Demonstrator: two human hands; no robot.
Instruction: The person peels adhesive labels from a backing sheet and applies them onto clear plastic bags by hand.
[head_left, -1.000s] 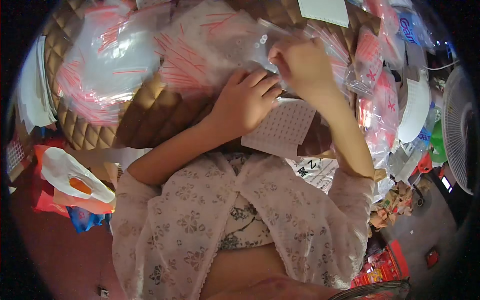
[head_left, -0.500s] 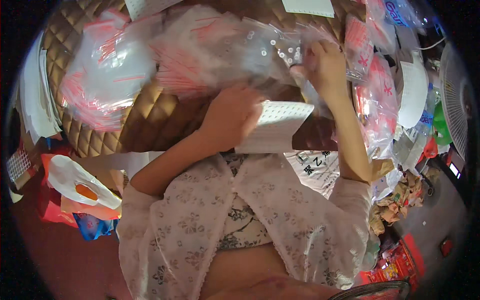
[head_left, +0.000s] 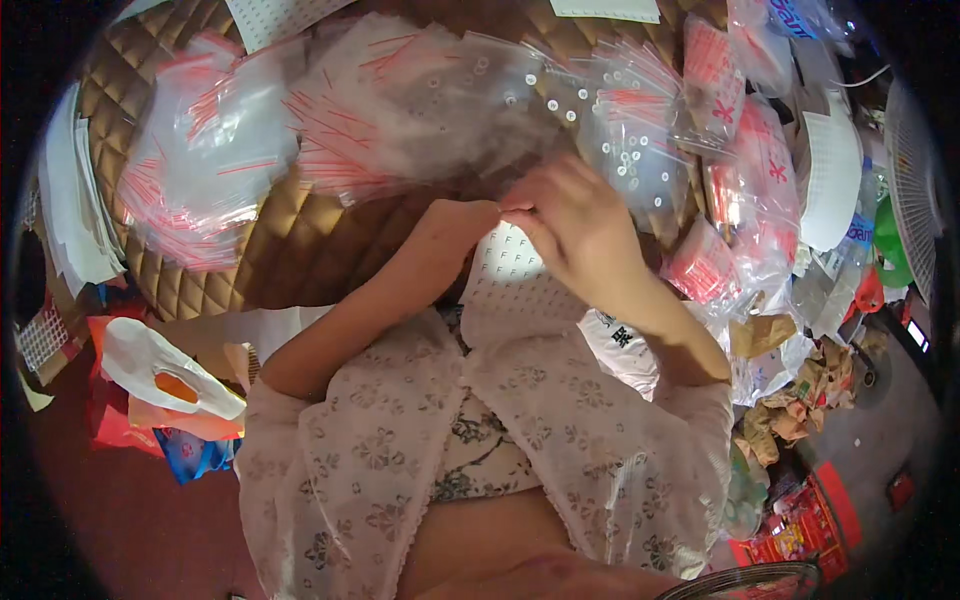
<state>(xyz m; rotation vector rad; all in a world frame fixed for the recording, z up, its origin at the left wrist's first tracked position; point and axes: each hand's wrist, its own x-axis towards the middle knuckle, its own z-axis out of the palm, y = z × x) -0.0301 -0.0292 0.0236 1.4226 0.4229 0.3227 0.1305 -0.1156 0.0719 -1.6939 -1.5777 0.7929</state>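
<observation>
A white sticker sheet (head_left: 508, 285) printed with rows of small letters hangs in front of my chest. My left hand (head_left: 462, 228) is closed on its upper edge. Above that same edge my right hand (head_left: 583, 225) bends inward, its thumb and forefinger pinched against the sheet beside my left fingertips; whether a loose sticker is between them is hidden. Just beyond my hands lie clear zip bags (head_left: 425, 115) with red closure strips, overlapping in a wide spread. Small round white stickers (head_left: 622, 158) dot the bags at the right.
More zip bags (head_left: 215, 130) are fanned out at the left on the brown quilted cover (head_left: 215, 285). Bundled bags (head_left: 765, 180) in plastic wrap crowd the right side, beside a fan (head_left: 910, 200). Paper sheets (head_left: 85, 215) hang over the left edge. Another printed sheet (head_left: 280, 18) lies at the back.
My right hand has come from the stickered bags at the right back to the sheet's upper edge, meeting my left. The sheet has swung more upright and toward me.
</observation>
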